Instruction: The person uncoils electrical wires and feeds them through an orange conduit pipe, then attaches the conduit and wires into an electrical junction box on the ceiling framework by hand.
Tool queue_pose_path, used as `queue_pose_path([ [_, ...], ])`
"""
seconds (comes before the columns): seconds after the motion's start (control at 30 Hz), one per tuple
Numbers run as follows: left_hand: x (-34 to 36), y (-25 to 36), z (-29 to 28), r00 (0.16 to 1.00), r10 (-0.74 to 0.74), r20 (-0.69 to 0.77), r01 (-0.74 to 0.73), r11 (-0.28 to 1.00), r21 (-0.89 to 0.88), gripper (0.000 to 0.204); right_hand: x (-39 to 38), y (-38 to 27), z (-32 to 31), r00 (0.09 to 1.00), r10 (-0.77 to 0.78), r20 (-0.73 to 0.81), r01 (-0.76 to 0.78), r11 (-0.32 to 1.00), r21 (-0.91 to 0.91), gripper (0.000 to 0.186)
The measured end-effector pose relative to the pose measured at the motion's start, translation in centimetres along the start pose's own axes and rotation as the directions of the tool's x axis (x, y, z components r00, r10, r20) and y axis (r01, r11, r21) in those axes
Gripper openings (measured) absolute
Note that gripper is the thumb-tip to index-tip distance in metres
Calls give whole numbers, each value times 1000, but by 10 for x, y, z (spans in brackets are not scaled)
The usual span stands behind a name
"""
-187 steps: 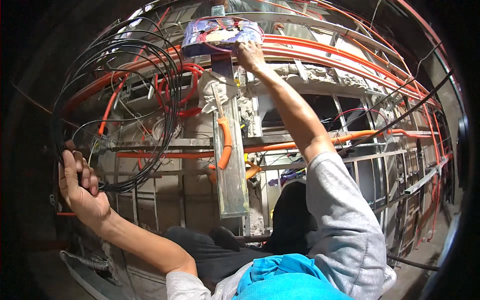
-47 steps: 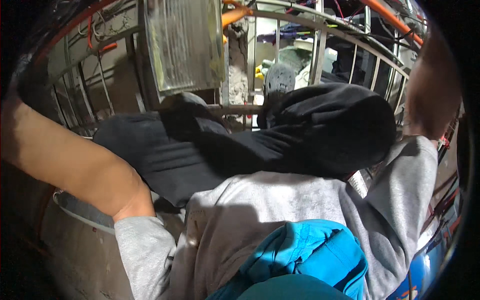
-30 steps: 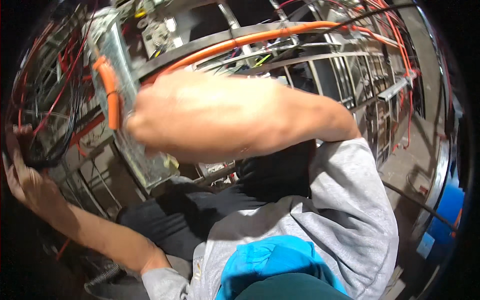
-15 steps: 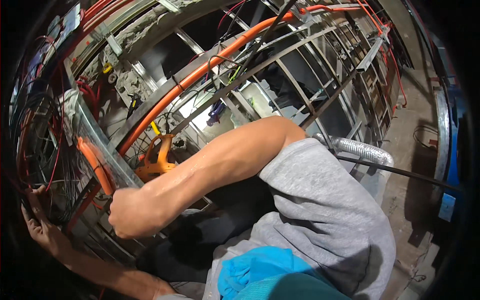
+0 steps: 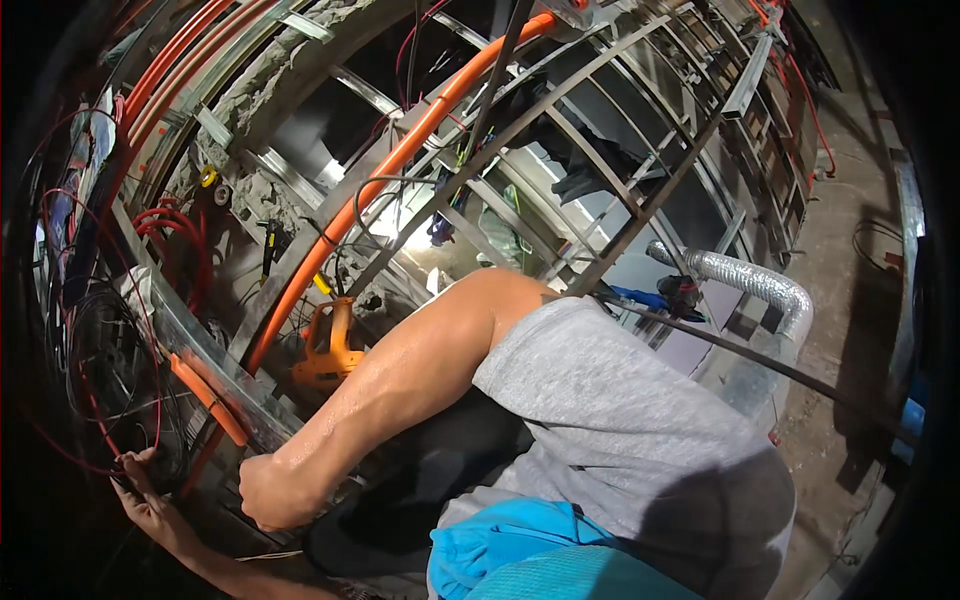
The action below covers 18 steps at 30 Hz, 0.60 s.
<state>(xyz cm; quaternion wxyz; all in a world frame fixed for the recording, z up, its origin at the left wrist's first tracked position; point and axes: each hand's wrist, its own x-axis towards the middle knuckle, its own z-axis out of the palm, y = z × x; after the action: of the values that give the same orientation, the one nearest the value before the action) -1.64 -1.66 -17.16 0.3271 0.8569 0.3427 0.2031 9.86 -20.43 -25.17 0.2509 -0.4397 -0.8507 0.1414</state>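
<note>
My left hand [image 5: 148,498], at the lower left, has its curled fingers on the coil of black and red cable [image 5: 105,370]. My right hand [image 5: 282,492] reaches low across to the left, below the short orange conduit piece [image 5: 208,398] on the metal channel [image 5: 187,335]; its fingers are curled with their tips hidden, and I cannot make out what they hold. Just above my right forearm rests an orange power tool [image 5: 330,350] among the metal bars.
Metal framing [image 5: 640,160] and a long orange conduit [image 5: 375,190] fill the upper view. Red conduits [image 5: 185,45] run at the upper left beside rough concrete. A silver flexible duct [image 5: 760,280] bends at the right above a dusty floor [image 5: 840,420] with a dark rod crossing.
My view has turned right since the earlier frames. My right arm has come down from the upper box and across to the lower left. My left hand stays at the cable coil, lower in view.
</note>
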Motion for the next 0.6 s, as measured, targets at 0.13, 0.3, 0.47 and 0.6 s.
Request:
queue_pose_path([
  [0.13,-9,14,-4,993,-106,50,107,994,-17,32,1,-3,0,999,-35,29,34,999,28,17],
  [0.3,-11,2,-3,987,51,151,-57,998,36,35,3,8,-1,1000,9,30,-11,998,54,16],
  [0.47,-18,-17,-16,994,51,95,-43,996,-76,35,12,8,-11,996,19,88,-25,998,57,21],
  [0.6,-16,-1,25,983,-175,-59,150,943,-298,30,-12,32,-11,999,22,-25,-19,994,111,16],
])
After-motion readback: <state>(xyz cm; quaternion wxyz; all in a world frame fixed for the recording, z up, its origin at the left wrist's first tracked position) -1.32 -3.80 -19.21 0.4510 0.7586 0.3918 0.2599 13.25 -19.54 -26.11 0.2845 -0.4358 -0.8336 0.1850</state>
